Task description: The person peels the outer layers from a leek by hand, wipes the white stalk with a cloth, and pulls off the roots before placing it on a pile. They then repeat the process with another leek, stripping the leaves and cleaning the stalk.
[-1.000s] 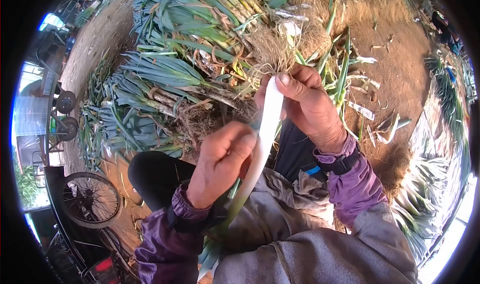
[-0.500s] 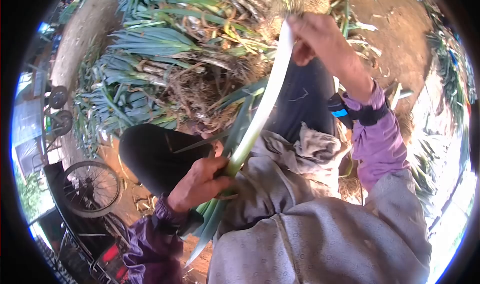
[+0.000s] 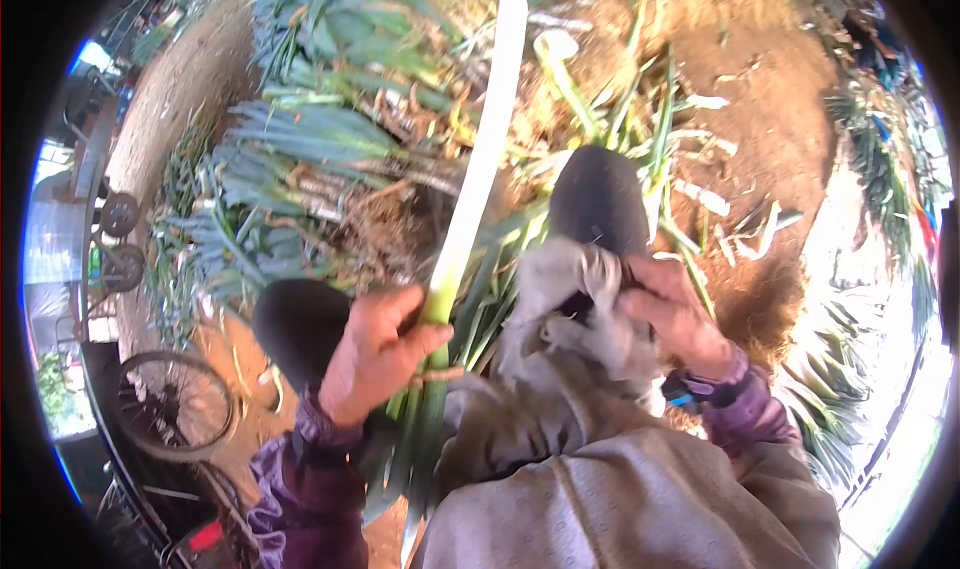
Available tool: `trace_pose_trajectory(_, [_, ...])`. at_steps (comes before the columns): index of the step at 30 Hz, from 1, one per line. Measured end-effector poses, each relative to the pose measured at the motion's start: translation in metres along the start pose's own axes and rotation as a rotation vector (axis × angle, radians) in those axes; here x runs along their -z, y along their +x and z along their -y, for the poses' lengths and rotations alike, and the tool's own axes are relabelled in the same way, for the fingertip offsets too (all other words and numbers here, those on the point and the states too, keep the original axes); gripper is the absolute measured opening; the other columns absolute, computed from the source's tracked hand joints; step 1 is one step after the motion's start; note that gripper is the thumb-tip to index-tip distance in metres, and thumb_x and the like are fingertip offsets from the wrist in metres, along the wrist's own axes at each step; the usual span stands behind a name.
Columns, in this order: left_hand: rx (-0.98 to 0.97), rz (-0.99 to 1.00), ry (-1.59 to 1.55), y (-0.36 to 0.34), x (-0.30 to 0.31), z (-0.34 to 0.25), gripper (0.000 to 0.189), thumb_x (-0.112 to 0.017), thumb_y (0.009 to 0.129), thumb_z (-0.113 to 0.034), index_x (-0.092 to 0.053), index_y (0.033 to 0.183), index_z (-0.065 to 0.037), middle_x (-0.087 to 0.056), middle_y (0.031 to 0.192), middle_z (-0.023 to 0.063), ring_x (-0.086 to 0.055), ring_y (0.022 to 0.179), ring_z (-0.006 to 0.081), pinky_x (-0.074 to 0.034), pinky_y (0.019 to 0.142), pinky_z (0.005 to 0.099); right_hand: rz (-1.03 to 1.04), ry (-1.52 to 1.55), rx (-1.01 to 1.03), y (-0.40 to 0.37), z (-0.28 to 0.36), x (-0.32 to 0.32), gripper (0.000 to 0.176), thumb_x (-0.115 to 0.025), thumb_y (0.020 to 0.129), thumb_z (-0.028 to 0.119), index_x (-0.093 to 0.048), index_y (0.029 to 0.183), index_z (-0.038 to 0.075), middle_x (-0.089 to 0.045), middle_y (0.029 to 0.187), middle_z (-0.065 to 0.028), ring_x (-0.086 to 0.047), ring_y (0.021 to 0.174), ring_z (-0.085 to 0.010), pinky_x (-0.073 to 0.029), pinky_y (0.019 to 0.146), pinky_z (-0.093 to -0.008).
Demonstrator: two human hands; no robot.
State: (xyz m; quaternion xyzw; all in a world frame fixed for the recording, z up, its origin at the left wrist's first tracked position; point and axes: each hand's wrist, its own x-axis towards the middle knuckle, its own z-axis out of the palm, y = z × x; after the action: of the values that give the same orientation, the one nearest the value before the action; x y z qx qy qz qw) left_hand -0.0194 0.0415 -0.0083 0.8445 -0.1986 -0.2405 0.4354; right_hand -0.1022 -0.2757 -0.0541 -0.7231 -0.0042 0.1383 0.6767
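My left hand (image 3: 385,349) is closed around a leek (image 3: 478,189) where its white shank turns green. The leek stands out tilted, with its bare white end pointing away from me and its green leaves hanging down past my wrist. My right hand (image 3: 680,309) is at my right knee, its fingers closed on a crumpled grey cloth (image 3: 550,289) on my lap. The fingertips are partly hidden in the folds.
Several piles of untrimmed leeks (image 3: 320,134) with roots lie ahead and to the left. A peeled leek (image 3: 560,54) lies beyond my knee among leaf scraps. More leeks (image 3: 830,389) lie at the right. A bicycle wheel (image 3: 178,406) stands at the left.
My right hand has left the white end of the leek and come down to the cloth at my knee. The leek has tipped more upright in my left hand.
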Motion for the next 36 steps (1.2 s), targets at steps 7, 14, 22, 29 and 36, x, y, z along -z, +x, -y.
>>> trace_pose_trajectory(7, [-0.149, -0.147, 0.186, -0.01, -0.06, -0.018, 0.019, -0.067, 0.08, -0.007, -0.05, 0.089, -0.002, -0.053, 0.064, 0.0176, -0.057, 0.055, 0.0368, -0.042, 0.05, 0.041, -0.256, 0.906, 0.125, 0.048, 0.023, -0.094, 0.015, -0.058, 0.093, 0.008, -0.06, 0.102, -0.003, -0.065, 0.088, -0.0039, -0.062, 0.08, -0.0108, -0.05, 0.068, -0.0263])
trace_pose_trajectory(14, [-0.201, -0.123, 0.301, -0.031, -0.065, -0.02, 0.021, -0.067, 0.078, -0.004, -0.05, 0.091, -0.001, -0.053, 0.064, 0.0197, -0.055, 0.059, 0.0432, -0.041, 0.049, 0.0429, -0.47, 0.452, 0.437, 0.082, 0.043, -0.058, 0.025, -0.044, 0.096, 0.018, -0.06, 0.09, 0.0, -0.061, 0.073, -0.0075, -0.059, 0.059, -0.0161, -0.047, 0.05, -0.0268])
trace_pose_trajectory(22, [-0.032, 0.164, -0.134, -0.075, -0.009, -0.025, 0.016, -0.067, 0.079, -0.007, -0.054, 0.085, 0.002, -0.046, 0.062, 0.0105, -0.049, 0.054, 0.018, -0.04, 0.052, 0.0336, -0.863, 0.284, 0.436, 0.153, 0.02, 0.081, 0.027, -0.041, 0.098, 0.023, -0.06, 0.103, 0.004, -0.062, 0.095, -0.0094, -0.057, 0.085, -0.0184, -0.048, 0.081, -0.0307])
trace_pose_trajectory(29, [0.029, -0.251, -0.417, -0.088, 0.066, -0.028, 0.012, -0.068, 0.082, -0.005, -0.062, 0.087, 0.003, -0.062, 0.079, 0.0039, -0.057, 0.065, 0.0094, -0.047, 0.057, 0.0241, -0.374, 0.795, 0.14, 0.167, -0.029, 0.136, 0.031, -0.044, 0.1, 0.024, -0.06, 0.115, 0.001, -0.064, 0.109, -0.0141, -0.062, 0.102, -0.027, -0.051, 0.091, -0.041])
trace_pose_trajectory(36, [-0.31, -0.472, -0.116, -0.065, 0.199, -0.126, 0.03, -0.062, 0.069, -0.01, -0.06, 0.095, 0.004, -0.067, 0.076, 0.0138, -0.064, 0.067, 0.0194, -0.052, 0.065, 0.0301, 0.207, 0.885, 0.354, 0.169, 0.064, -0.001, 0.057, -0.058, 0.088, 0.037, -0.051, 0.129, -0.002, -0.064, 0.11, -0.0178, -0.066, 0.09, -0.03, -0.057, 0.078, -0.0399])
